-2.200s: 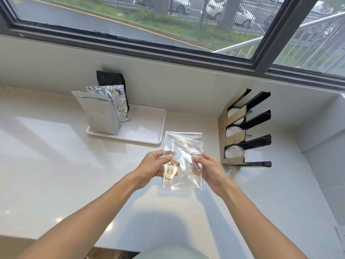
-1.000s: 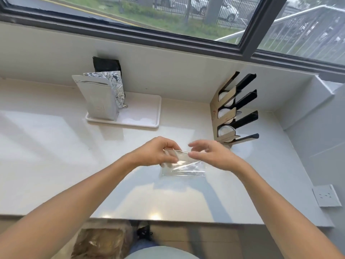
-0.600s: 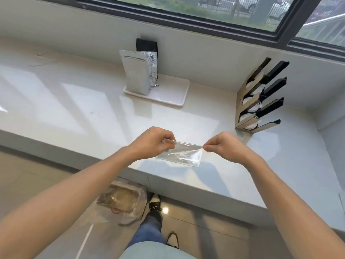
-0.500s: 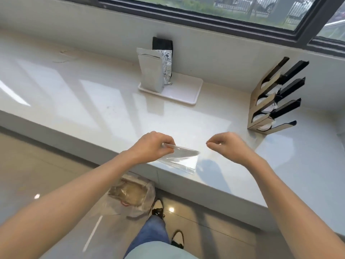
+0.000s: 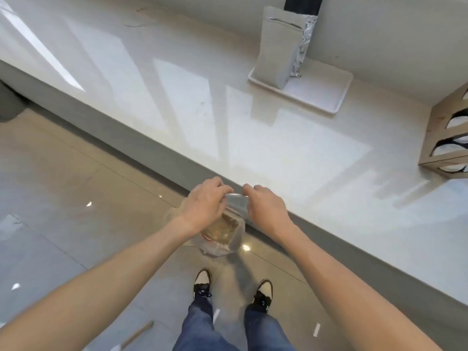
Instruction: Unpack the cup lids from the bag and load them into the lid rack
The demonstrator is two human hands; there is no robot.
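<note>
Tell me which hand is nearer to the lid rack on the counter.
Right. The right hand is on the side toward the lid rack; the left hand is farther, beyond the clear bag both pinch.

Clear glossy plastic bag [image 5: 236, 202], polished stone-like counter [image 5: 253, 127], crinkled foil pouch [image 5: 305, 41], wooden rack [image 5: 435, 138].

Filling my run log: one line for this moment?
left hand + right hand: pinching empty clear plastic bag | above floor bag | lid rack: loaded

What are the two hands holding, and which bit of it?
A small clear plastic bag. The left hand and right hand each pinch its top edge, one at each end, and the rest hangs down between them.
</note>
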